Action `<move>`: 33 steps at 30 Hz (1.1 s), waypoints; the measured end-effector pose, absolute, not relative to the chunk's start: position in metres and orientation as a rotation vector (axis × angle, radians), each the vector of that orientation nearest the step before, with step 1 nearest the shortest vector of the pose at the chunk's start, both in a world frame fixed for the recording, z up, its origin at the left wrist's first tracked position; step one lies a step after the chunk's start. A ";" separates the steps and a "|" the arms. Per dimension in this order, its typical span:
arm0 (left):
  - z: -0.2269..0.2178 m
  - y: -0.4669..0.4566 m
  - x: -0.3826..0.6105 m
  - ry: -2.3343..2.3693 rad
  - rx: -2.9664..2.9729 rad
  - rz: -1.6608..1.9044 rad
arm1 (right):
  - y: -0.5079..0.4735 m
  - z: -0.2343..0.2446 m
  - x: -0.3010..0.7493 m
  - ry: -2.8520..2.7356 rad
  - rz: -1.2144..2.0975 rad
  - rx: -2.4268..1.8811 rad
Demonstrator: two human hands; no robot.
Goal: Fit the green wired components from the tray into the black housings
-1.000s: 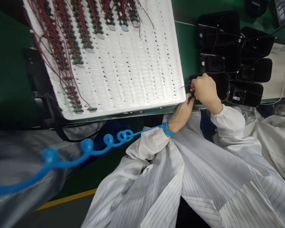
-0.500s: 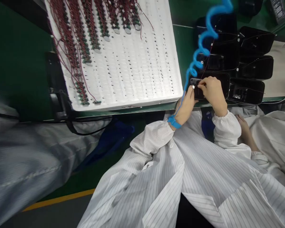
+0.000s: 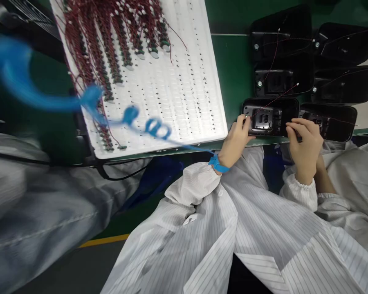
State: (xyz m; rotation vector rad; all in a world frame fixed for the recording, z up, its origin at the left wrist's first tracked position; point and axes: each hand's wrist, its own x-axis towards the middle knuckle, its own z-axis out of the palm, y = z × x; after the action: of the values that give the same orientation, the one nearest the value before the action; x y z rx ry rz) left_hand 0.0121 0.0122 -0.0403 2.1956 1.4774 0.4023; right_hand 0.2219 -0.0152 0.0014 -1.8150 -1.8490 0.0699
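Observation:
A black plastic housing (image 3: 268,131) lies hollow side up at the table's front edge. My left hand (image 3: 234,141), with a blue wrist strap (image 3: 218,164), is closed on its left end, fingertips by a small round metallic part. From that end a thin red wire (image 3: 276,98) runs over the housing and past its back rim, ending in a white connector. My right hand (image 3: 306,143) is closed at the housing's right end, thumb and index finger at the corner. The exact contact under those fingertips is hard to see.
A white foam tray (image 3: 184,114) holds rows of small green boards with dark red wires. More black housings (image 3: 343,83) with wires lie behind and to the right. A blue coiled cord (image 3: 135,122) crosses the tray. People sit on both sides.
My right hand has moved from the wire near the housing's left end to its right end. The coiled cord has swung left across the tray, and the view has shifted.

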 end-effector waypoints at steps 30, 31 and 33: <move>-0.049 0.017 0.038 1.359 2.322 0.428 | -0.005 -0.035 0.240 -1.721 -0.006 -1.662; -0.047 0.015 0.037 1.359 2.330 0.458 | -0.006 -0.034 0.241 -1.726 -0.029 -1.665; -0.038 0.006 0.032 1.339 2.347 0.521 | -0.008 -0.028 0.244 -1.733 -0.079 -1.675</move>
State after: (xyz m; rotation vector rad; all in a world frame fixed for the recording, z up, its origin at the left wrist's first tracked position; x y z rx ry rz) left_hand 0.0316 0.0062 -0.0382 2.3471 1.3394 0.5207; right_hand 0.2439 -0.0076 -0.0280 -1.6749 -1.7329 -0.0787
